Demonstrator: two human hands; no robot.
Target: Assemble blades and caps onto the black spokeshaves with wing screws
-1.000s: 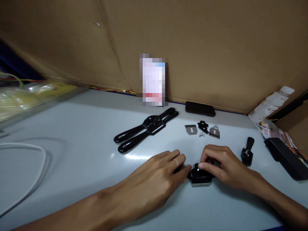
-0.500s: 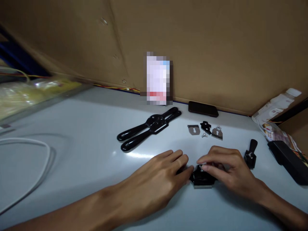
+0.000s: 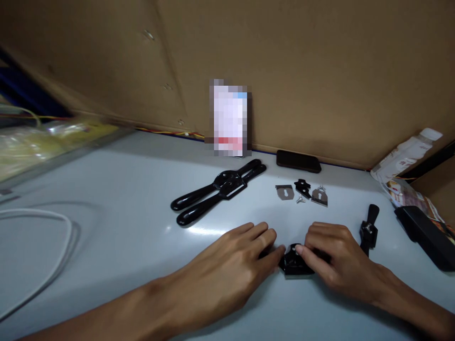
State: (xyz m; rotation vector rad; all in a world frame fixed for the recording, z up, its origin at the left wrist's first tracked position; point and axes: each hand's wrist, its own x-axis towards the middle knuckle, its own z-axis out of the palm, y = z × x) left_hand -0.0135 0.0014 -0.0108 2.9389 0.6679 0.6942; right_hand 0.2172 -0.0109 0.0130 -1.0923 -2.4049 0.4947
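A small black metal tool body (image 3: 292, 263) lies flat on the pale table (image 3: 124, 199) between both hands. My left hand (image 3: 234, 265) rests palm down, fingertips pressing the part's left end. My right hand (image 3: 336, 260) curls over its right side, thumb and forefinger pinched on a small silver screw on top of it. One black handle (image 3: 368, 229) sticks out past my right hand.
Two assembled black spokeshaves (image 3: 216, 189) lie side by side beyond my left hand. Two steel blades (image 3: 284, 191), a black cap (image 3: 303, 187) and wing screws sit behind my right hand. A phone (image 3: 298, 161), a pixelated card, a black case (image 3: 423, 237) and a white cable (image 3: 42, 265) surround the area.
My right hand's fingers have shifted and curled tighter over the black part. My left hand stays where it was, and the part stays in place.
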